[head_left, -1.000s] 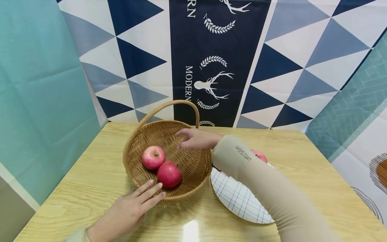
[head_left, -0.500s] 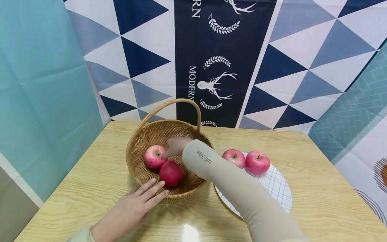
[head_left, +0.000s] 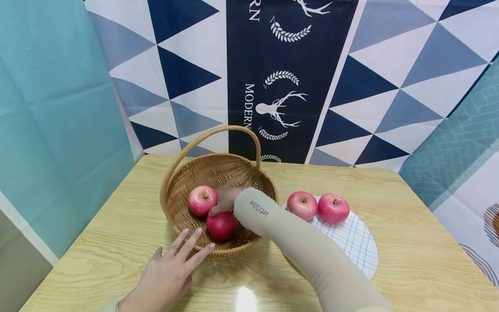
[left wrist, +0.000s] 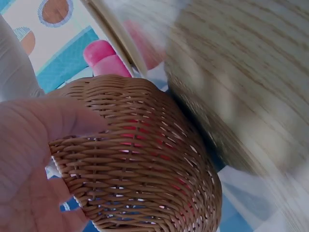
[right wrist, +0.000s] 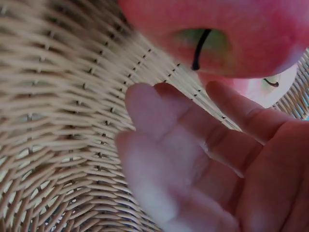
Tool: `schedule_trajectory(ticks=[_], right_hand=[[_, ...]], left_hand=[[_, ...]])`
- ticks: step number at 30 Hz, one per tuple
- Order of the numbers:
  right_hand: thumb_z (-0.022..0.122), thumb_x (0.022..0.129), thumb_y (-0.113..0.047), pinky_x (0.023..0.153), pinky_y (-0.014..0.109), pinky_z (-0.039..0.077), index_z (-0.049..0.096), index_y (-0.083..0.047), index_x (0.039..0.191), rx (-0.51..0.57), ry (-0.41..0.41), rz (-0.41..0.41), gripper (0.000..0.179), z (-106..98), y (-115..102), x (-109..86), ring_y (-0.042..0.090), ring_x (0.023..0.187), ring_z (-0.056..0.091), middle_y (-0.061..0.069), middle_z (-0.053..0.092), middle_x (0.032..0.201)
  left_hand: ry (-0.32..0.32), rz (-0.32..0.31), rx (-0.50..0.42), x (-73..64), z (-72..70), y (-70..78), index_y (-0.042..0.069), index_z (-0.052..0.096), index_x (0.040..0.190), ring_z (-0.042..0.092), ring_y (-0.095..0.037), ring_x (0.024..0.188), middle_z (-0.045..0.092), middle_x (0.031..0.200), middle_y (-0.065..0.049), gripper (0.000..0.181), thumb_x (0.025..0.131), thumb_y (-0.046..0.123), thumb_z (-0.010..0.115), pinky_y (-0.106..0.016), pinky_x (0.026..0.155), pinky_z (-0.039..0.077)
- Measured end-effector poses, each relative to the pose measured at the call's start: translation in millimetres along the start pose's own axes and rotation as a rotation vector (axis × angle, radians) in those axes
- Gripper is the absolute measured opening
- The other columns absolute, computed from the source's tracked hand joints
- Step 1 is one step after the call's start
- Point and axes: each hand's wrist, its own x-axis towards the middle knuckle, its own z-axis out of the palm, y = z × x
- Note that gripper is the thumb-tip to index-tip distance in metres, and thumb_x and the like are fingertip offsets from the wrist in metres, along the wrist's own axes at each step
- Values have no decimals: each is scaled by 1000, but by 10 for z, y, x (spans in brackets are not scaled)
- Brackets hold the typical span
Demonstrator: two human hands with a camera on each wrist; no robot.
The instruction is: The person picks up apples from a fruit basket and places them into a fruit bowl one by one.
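Observation:
Inside the wicker basket (head_left: 222,167) lie a pink apple (head_left: 202,200) and a darker red apple (head_left: 222,226). My right hand (head_left: 228,198) reaches in over the right side, beside both. Its fingers (right wrist: 159,125) are loosely bent with nothing between them, close beneath an apple (right wrist: 231,34) in the right wrist view. At the basket's near left rim is my left hand (head_left: 169,268), fingers spread and straight over the edge. The left wrist view has the left thumb (left wrist: 72,116) across the basket's outer weave, with red showing through the gaps.
Two more apples, one (head_left: 302,205) beside another (head_left: 333,208), rest on a round plate (head_left: 358,242) with a checked pattern, right of the basket. My right sleeve crosses part of that plate. A patterned cloth (head_left: 288,65) hangs behind the wooden table (head_left: 413,234).
My right hand has moved left and down inside the basket, toward the apples. The apples on the plate have come into view. My left hand has slid slightly back, its fingers spreading wider.

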Motion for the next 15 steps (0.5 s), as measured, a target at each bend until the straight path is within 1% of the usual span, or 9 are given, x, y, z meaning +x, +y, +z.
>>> schedule_trajectory(ticks=[2, 4, 5, 7, 10, 11, 13, 15], right_hand=[[64, 85, -42, 82, 30, 47, 62, -7, 120, 21, -23, 45, 50, 4, -9, -28, 14, 86, 60, 1, 64, 95], [64, 83, -48, 87, 33, 46, 62, -10, 121, 39, -55, 98, 54, 16, -25, -57, 14, 92, 58, 0, 63, 101], [67, 80, -50, 88, 35, 45, 63, -12, 119, 78, -66, 150, 55, 18, -32, -79, 16, 94, 57, 0, 62, 103], [72, 73, -53, 89, 40, 45, 67, -16, 112, 130, -85, 238, 54, 15, -47, -117, 18, 95, 56, -2, 60, 103], [79, 65, -52, 87, 46, 45, 70, -20, 96, 117, -101, 325, 46, -16, -60, -144, 22, 91, 57, -2, 59, 99], [81, 63, -50, 86, 47, 46, 70, -20, 93, 94, -113, 330, 44, -29, -59, -140, 22, 90, 57, -2, 59, 97], [80, 64, -49, 87, 47, 46, 69, -21, 91, -52, -169, 262, 41, -52, -57, -109, 19, 90, 56, -5, 59, 96], [80, 64, -51, 88, 45, 45, 68, -22, 93, -151, -211, 204, 42, -70, -47, -73, 16, 91, 55, -7, 58, 96]], left_hand=[[10, -15, 4, -6, 10, 4, 26, 58, 132, 52, -35, 122, 50, 140, -14, 76, 59, 16, 80, -56, 58, 52], [15, -17, 1, -19, 18, -1, 26, 59, 131, 52, -35, 121, 50, 140, -14, 75, 60, 15, 79, -55, 59, 53], [17, -15, -4, -25, 22, -4, 26, 59, 131, 52, -35, 121, 50, 140, -14, 74, 60, 15, 79, -54, 60, 53], [21, -2, -14, -32, 25, -15, 26, 60, 130, 52, -35, 121, 50, 139, -13, 71, 62, 15, 78, -52, 59, 54], [15, 23, -28, -39, 20, -34, 26, 60, 130, 53, -35, 121, 50, 140, -11, 68, 65, 15, 76, -51, 59, 54], [8, 30, -35, -41, 17, -40, 26, 59, 131, 53, -35, 121, 50, 140, -11, 68, 65, 15, 76, -51, 59, 54], [-7, 40, -45, -45, 12, -49, 26, 58, 132, 52, -35, 121, 50, 141, -10, 68, 67, 16, 76, -51, 59, 54], [-24, 43, -53, -51, 5, -54, 26, 57, 133, 51, -36, 122, 49, 142, -10, 70, 67, 16, 76, -53, 60, 54]])
